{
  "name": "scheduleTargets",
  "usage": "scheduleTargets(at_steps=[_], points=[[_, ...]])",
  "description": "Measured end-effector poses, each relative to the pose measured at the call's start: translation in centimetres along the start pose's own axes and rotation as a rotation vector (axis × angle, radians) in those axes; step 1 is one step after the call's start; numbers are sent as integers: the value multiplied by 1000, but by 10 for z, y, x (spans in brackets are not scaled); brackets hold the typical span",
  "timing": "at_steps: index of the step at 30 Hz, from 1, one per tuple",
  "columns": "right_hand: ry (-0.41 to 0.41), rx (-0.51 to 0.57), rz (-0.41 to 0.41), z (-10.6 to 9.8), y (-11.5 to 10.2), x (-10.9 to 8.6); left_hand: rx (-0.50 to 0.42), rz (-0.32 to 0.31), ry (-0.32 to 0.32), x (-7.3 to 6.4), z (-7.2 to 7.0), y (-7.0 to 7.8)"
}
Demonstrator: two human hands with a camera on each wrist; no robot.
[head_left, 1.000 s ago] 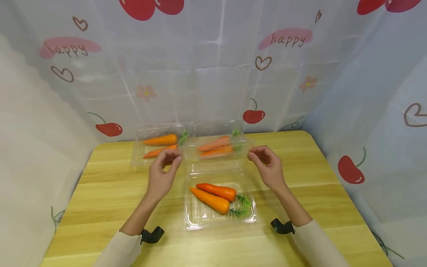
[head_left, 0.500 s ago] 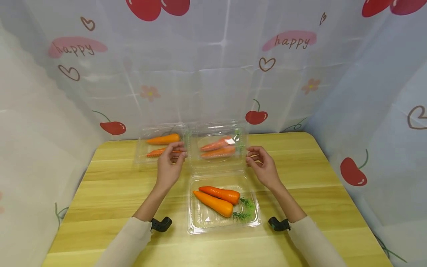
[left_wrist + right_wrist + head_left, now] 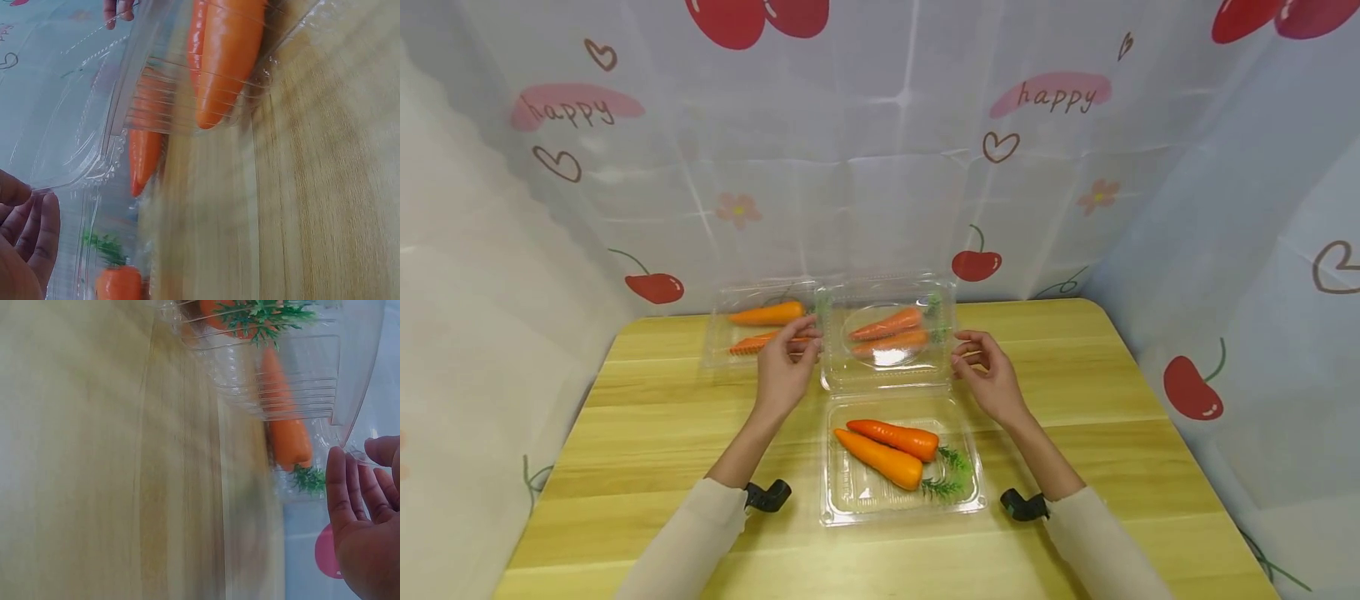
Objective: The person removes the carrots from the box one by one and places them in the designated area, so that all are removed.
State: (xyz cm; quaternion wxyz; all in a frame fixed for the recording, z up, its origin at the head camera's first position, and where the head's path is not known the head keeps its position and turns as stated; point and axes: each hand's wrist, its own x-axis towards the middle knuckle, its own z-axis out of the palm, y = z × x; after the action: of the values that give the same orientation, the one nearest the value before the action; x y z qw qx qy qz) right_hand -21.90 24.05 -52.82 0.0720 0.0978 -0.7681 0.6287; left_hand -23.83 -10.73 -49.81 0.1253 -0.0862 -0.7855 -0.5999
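Observation:
A clear plastic clamshell box stands on the table with its base (image 3: 842, 504) toward me and its lid (image 3: 887, 379) raised at the back. Inside the base lie two orange carrots, a lighter one (image 3: 880, 458) in front and a redder one (image 3: 898, 437) behind, their green tops to the right. My left hand (image 3: 786, 367) pinches the lid's left edge between thumb and fingers, plain in the left wrist view. At the opposite edge, my right hand (image 3: 988, 375) holds the lid with thumb and fingertips; the right wrist view shows the edge between them (image 3: 369, 494).
Behind the lid, two more carrots (image 3: 887, 323) show through the clear plastic. Another clear box (image 3: 718, 333) with carrots stands at the back left, partly behind my left hand. A printed curtain (image 3: 880, 192) rises along the table's (image 3: 647, 450) back edge.
The lid has tilted, so that its face shows broader from the head. Both hands have shifted slightly with it, mostly during the first half second. The carrots stay in the base.

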Motion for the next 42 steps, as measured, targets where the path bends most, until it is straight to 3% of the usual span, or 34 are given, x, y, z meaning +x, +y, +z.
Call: scheduleTargets(at_steps=[15, 21, 26, 29, 33, 38, 42], points=[[28, -38, 49, -8, 1, -12, 16, -19, -58, -9, -2, -1], [108, -189, -7, -12, -2, -19, 68, -29, -49, -29, -14, -2], [120, -271, -90, -12, -11, -28, 118, -53, -127, -56, -25, -4], [48, -311, -133, -9, -17, -36, 121, -88, -190, -70, -31, -5], [-109, -402, -173, 1, -30, -48, 51, -166, -271, -81, -37, -7], [-357, -554, -147, 15, -46, -59, -45, -288, -363, -93, -39, -6], [-522, -693, -121, 28, -53, -65, -74, -323, -385, -97, -36, -6]])
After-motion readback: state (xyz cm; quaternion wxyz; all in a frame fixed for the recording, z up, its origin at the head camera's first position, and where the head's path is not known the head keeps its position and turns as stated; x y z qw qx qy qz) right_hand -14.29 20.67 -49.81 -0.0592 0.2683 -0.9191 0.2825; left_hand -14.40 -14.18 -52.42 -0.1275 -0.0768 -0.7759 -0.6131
